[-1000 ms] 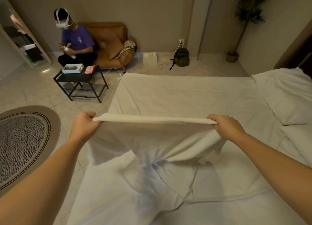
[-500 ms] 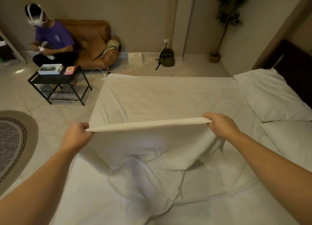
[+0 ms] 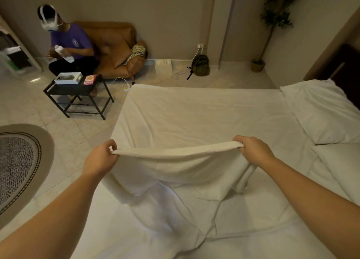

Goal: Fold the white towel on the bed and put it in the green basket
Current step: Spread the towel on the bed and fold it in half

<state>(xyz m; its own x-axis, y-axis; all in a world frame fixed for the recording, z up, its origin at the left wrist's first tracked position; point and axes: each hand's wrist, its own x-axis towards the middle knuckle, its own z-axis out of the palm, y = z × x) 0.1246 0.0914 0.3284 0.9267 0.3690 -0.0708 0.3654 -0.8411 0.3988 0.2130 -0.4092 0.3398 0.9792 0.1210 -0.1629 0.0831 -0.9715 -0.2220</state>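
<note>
The white towel point(image 3: 175, 167) hangs stretched between my two hands above the bed point(image 3: 194, 118). My left hand point(image 3: 100, 159) pinches its left top corner and my right hand point(image 3: 253, 151) grips its right top corner. The top edge sags slightly in the middle. The towel's lower part drapes down and rests crumpled on the white sheet in front of me. No green basket is in view.
Two white pillows point(image 3: 321, 112) lie at the bed's right end. A black side table point(image 3: 78, 91) stands on the tiled floor to the left, with a person seated on a brown sofa point(image 3: 116, 44) behind it. A round rug point(image 3: 17, 165) lies at far left.
My hands have come slightly closer together, so the towel's top edge sags now instead of being taut. The view has shifted a little.
</note>
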